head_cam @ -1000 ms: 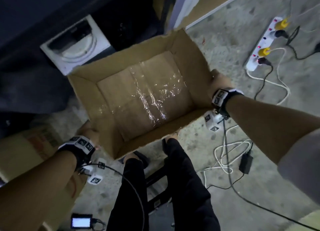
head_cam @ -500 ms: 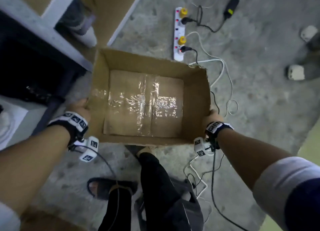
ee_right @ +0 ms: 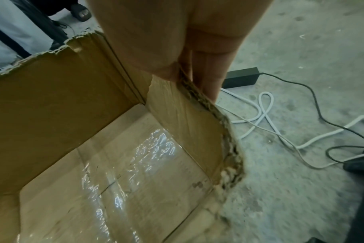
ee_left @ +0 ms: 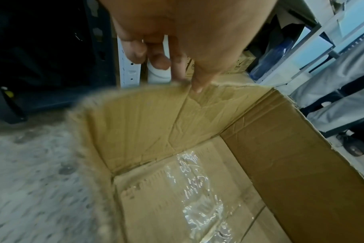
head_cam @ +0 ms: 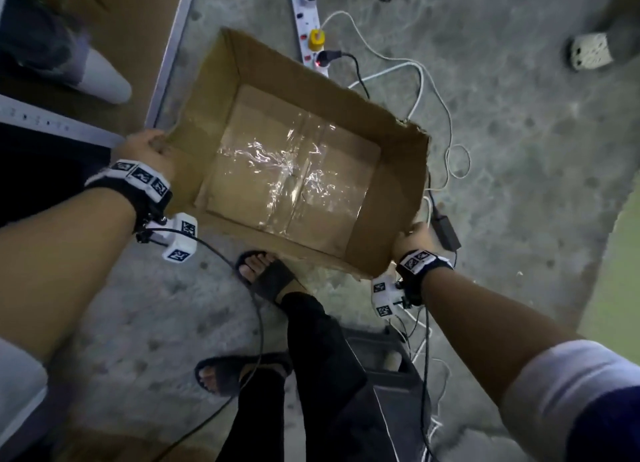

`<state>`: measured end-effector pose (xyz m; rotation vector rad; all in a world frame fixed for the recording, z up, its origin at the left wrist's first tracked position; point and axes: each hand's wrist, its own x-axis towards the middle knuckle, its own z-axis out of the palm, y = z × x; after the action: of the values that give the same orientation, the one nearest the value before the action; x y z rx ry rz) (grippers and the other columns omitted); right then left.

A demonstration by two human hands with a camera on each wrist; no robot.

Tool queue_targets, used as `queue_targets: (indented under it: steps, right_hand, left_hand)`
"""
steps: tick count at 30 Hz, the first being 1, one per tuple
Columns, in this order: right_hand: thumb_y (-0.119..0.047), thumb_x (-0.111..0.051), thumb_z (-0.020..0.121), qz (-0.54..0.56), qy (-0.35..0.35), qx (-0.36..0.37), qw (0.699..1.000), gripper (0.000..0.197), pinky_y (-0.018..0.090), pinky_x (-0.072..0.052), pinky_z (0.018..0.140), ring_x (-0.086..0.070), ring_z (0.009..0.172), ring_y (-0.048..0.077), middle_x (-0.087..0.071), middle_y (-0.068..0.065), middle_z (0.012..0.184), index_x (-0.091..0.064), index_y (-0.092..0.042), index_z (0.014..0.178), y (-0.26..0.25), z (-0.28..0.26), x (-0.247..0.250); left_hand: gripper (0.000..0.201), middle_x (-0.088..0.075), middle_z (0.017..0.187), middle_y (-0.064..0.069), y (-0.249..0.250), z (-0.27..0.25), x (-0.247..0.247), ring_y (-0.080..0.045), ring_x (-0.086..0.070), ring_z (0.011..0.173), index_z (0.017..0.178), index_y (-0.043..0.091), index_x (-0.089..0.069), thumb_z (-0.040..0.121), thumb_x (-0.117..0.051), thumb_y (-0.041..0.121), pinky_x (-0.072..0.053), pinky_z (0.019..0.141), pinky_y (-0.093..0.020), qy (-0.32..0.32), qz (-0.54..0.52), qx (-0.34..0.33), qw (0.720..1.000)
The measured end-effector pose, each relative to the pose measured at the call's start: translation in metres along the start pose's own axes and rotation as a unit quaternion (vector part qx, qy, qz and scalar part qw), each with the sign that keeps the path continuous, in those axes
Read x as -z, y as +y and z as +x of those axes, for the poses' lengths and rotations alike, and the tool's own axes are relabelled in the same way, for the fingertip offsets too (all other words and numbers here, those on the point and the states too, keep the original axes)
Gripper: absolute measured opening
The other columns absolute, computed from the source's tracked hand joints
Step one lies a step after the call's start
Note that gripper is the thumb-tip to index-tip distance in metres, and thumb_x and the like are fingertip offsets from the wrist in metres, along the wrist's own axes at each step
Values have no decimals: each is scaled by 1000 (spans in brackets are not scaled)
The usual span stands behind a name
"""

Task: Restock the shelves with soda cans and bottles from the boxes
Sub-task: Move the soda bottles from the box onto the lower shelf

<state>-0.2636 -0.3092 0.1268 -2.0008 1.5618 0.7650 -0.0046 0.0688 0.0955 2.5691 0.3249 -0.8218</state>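
Head view: empty cardboard box carried over floor, left hand gripping its 9 o'clock rim, right hand its 4 o'clock corner, likely for balance. Left wrist: thumb inside wall. Right wrist: fingers outside, pinching torn rim.

We see one open cardboard box held up above the floor, tilted, with its open top turned toward us. It is brown, rectangular, and has nothing inside. The bottom inside is closed by two flaps, and a wide strip of clear shiny tape runs over their seam; the tape is wrinkled and reflects the light. The upper edges are rough and torn, without top flaps, and the corner at the far right looks ragged. One short wall has creases and a fold line from the rim down. We see no cans and no bottles in these views.
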Motion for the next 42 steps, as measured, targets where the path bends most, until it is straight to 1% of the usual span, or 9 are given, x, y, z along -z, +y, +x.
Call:
queue_targets:
  steps: [7, 11, 17, 22, 31, 34, 36, 40, 42]
  right_hand:
    - [-23, -59, 96, -36, -49, 36, 998, 41, 37, -46, 102, -60, 119, 30, -62, 5, 127, -50, -13, 135, -22, -1, -17]
    - [-22, -59, 96, -91, -108, 88, 986, 40, 31, -46, 89, -60, 116, 30, -62, 9, 125, -52, -12, 134, -55, -22, -35]
    - [-32, -61, 92, -239, -161, 210, 934, 46, 40, -55, 93, -63, 105, 29, -63, 7, 127, -49, -23, 135, -86, -65, -53]
    - [-39, -55, 95, -456, -149, 347, 806, 59, 38, -53, 85, -63, 106, 34, -63, 13, 126, -35, -18, 146, -104, -97, -68]
    - [-42, -57, 94, -552, -128, 470, 677, 61, 38, -51, 85, -63, 111, 37, -63, 17, 127, -42, -12, 145, -108, -185, -154]
    - [-43, -52, 95, -566, -136, 518, 626, 59, 40, -50, 93, -59, 118, 38, -60, 17, 132, -40, -15, 147, -91, -233, -200]
    - [-41, -49, 96, -581, -155, 547, 582, 59, 43, -50, 97, -56, 122, 38, -55, 17, 137, -37, -15, 147, -79, -263, -234]
    - [-42, -52, 96, -593, -171, 620, 483, 64, 42, -47, 98, -50, 127, 33, -49, 11, 143, -31, -21, 153, -46, -327, -302]
    - [-45, -50, 97, -590, -193, 650, 438, 68, 42, -44, 102, -42, 136, 31, -44, 10, 151, -26, -22, 156, -26, -359, -337]
  left_hand:
    - [43, -60, 134, -20, -62, -43, -33, -40, -58, 118, 134, 9, -58, 95, -66, 23, -46, 105, -47, -152, 27, 48, 987]
    - [51, -54, 144, -14, -96, -105, -55, -39, -57, 120, 142, 15, -51, 97, -63, 34, -48, 103, -44, -177, 20, 128, 976]
    - [58, -50, 150, -5, -151, -188, -67, -35, -55, 126, 147, 25, -47, 95, -63, 46, -46, 106, -42, -210, -43, 234, 948]
    - [63, -46, 153, -7, -187, -258, -74, -35, -52, 128, 148, 19, -46, 95, -61, 50, -45, 104, -38, -191, -132, 290, 929]
    - [72, -37, 158, -12, -273, -348, -130, -42, -48, 127, 154, 22, -34, 95, -52, 60, -43, 98, -48, -152, -300, 399, 853]
    - [83, -54, 141, -21, -304, -392, -149, -43, -58, 101, 141, 15, -50, 81, -51, 72, -45, 77, -44, -119, -368, 439, 811]
    - [78, -58, 134, -25, -322, -428, -164, -47, -61, 104, 132, 9, -55, 79, -50, 65, -47, 74, -44, -60, -402, 478, 779]
    - [56, -57, 131, -12, -354, -499, -192, -39, -54, 117, 124, 27, -51, 81, -47, 62, -46, 101, -50, 63, -425, 559, 709]
    - [61, -47, 148, -13, -369, -531, -207, -39, -48, 129, 140, 27, -50, 86, -55, 56, -42, 108, -47, 126, -450, 614, 636]
